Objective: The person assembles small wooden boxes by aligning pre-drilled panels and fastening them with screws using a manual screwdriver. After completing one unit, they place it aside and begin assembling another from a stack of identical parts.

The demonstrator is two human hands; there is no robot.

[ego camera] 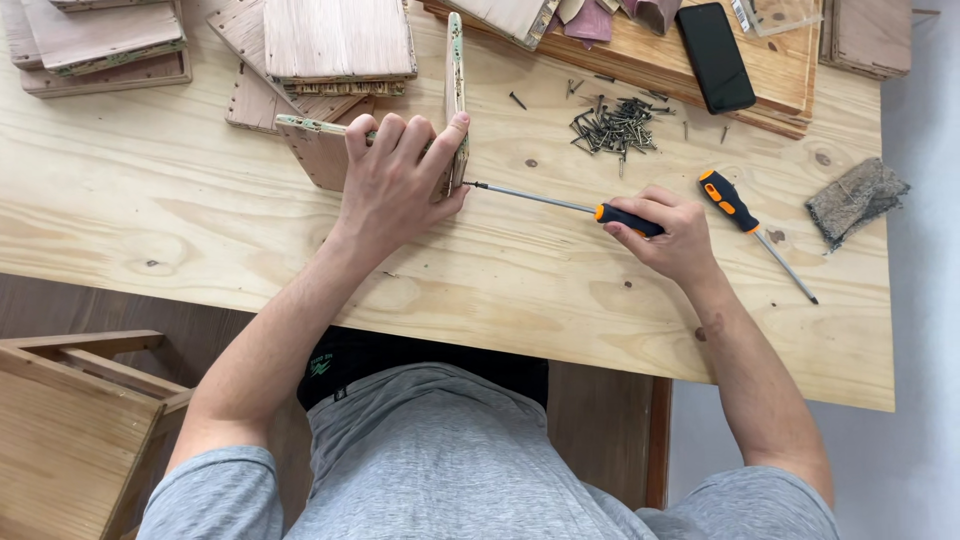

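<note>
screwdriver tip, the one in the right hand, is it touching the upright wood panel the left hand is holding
Touching. The head view shows the screwdriver shaft running from the right hand straight to the wood panel edge, with no gap, beside the left hand.

Far on the plywood table [200, 230] lies a black phone [715, 42]; a heap of dark screws [615, 125] sits nearer, a spare screwdriver [745, 220] and grey pad [855, 200] at right.
</note>
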